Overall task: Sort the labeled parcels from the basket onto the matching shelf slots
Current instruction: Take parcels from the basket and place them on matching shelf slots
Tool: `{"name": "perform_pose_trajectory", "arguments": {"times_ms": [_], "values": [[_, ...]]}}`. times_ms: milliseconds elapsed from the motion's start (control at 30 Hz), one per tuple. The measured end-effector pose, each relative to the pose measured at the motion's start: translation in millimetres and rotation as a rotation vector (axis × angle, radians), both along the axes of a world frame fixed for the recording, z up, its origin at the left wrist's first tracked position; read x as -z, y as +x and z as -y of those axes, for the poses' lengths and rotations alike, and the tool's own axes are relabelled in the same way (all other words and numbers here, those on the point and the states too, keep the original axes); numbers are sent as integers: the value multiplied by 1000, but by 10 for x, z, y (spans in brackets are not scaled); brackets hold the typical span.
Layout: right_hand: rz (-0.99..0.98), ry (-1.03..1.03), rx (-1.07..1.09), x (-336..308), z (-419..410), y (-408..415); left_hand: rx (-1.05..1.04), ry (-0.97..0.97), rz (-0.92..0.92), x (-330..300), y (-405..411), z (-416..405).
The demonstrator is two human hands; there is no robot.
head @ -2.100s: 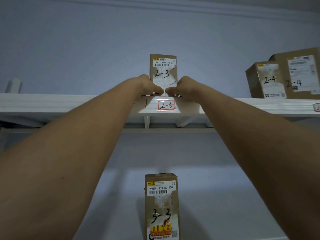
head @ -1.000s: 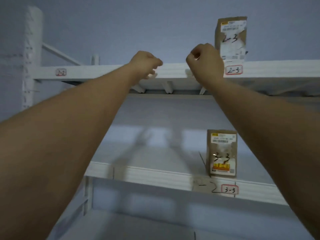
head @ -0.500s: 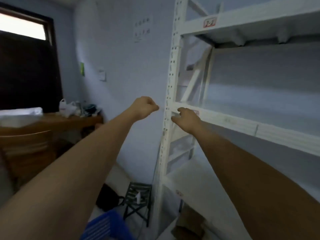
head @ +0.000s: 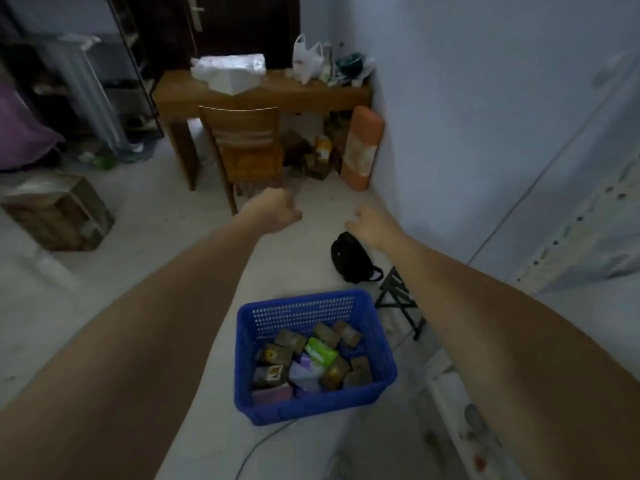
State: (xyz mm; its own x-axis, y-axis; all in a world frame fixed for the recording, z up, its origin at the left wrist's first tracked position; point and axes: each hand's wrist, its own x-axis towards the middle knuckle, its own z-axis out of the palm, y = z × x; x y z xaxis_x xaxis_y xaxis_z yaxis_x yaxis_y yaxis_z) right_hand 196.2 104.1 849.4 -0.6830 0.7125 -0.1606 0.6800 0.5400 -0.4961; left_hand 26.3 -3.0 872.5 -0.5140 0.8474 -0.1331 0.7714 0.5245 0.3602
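At the far left of the frame a cardboard box (head: 59, 213) sits on the floor, blurred. Just right of it, toward the upper middle, a wooden chair (head: 246, 147) is tucked under a desk (head: 263, 93) piled with bags. In front of the chair the left hand (head: 273, 211) hangs in the air, fingers curled into a loose fist around nothing. Beside it, a little right of center, the right hand (head: 369, 225) is also empty, its fingers loosely spread and relaxed. A black bag (head: 349, 259) lies on the floor just under that hand.

Lower center, the blue basket (head: 311, 306) stands on the floor between the two forearms, well below both hands. It holds a heap of parcels (head: 308, 362), brown ones mostly, so I'd say plenty of sorting remains. At the right edge only a white upright of the shelf (head: 568, 233) shows; its slots are out of sight. The next parcel is not yet picked.
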Motion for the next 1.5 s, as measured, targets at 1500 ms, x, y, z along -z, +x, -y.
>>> {"name": "perform_pose_trajectory", "arguments": {"times_ms": [1500], "values": [[582, -607, -146, 6963, -664, -1926, -111, -774, 500, 7040, -1544, -412]]}}
